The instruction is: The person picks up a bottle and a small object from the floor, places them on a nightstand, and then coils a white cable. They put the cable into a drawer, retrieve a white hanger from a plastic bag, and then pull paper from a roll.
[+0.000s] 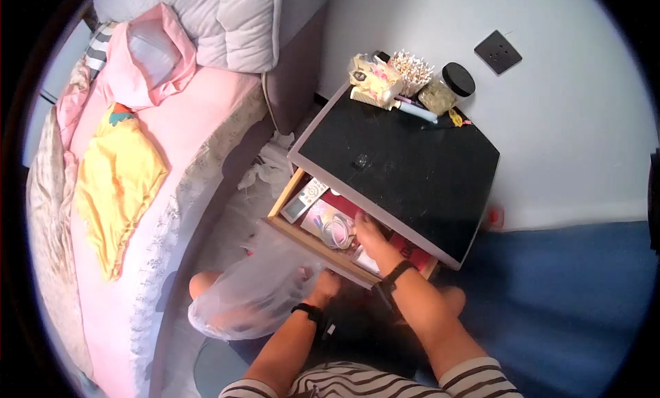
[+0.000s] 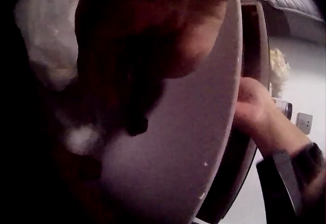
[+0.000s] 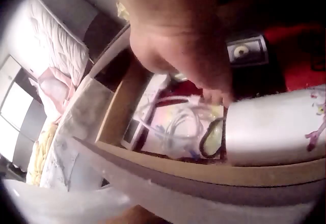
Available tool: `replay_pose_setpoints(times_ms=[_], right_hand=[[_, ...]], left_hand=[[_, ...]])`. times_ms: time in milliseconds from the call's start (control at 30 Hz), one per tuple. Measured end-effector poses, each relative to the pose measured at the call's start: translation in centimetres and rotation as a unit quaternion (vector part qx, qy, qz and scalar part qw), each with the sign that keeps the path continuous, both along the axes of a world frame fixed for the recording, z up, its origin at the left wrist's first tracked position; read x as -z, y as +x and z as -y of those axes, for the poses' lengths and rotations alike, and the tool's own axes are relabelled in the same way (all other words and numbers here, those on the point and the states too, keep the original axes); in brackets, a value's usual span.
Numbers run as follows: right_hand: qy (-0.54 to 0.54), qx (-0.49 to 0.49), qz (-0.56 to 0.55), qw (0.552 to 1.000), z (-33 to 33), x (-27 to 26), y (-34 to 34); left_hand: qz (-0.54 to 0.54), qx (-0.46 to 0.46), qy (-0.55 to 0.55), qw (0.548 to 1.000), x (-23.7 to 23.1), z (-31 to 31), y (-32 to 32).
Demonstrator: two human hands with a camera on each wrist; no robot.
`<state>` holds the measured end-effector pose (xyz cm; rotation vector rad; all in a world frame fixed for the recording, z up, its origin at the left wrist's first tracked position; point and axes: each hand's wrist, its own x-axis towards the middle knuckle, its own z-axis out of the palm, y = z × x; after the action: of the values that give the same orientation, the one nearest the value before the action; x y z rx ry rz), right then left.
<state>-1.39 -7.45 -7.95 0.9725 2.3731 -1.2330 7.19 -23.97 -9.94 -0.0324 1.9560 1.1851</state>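
My right hand (image 1: 371,236) reaches down into a pulled-out drawer (image 1: 323,257), its fingertips low among the contents. Beside them lies a coiled white cable (image 3: 183,124) on a pink-and-yellow packet. A white item with a purple print (image 3: 275,127) lies against the drawer front, right by the fingertips; what the fingers hold, if anything, I cannot tell. In front of the drawer, my left hand (image 1: 324,288) grips a translucent plastic bag (image 1: 254,288), which spreads out over the left knee. In the left wrist view the left hand (image 2: 153,30) is dark, its fingertips in shadow.
A white remote control (image 1: 304,200) lies at the drawer's left end. On the black cabinet top (image 1: 405,171) stand cotton swabs (image 1: 411,71), a comb (image 1: 371,99) and a dark-lidded jar (image 1: 440,95). A bed with yellow clothing (image 1: 120,185) is at the left, a wall socket (image 1: 498,52) behind.
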Motion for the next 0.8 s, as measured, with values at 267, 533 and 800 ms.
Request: replay_pose_setpoints(times_ms=[267, 533, 800], right_hand=[[-0.178, -0.099, -0.048, 0.978, -3.9, -10.5, 6.6], [-0.218, 0.019, -0.105, 0.97, -4.7, -12.8, 19.2], [-0.232, 0.045, -0.147, 0.96, -1.8, -15.8, 23.8]], left_hand=[[0.061, -0.204, 0.153, 0.965, -0.7, -0.4, -0.8], [0.018, -0.22, 0.223, 0.95, -3.8, -1.8, 3.1], [-0.062, -0.144, 0.272, 0.949, -2.1, -5.7, -1.4]])
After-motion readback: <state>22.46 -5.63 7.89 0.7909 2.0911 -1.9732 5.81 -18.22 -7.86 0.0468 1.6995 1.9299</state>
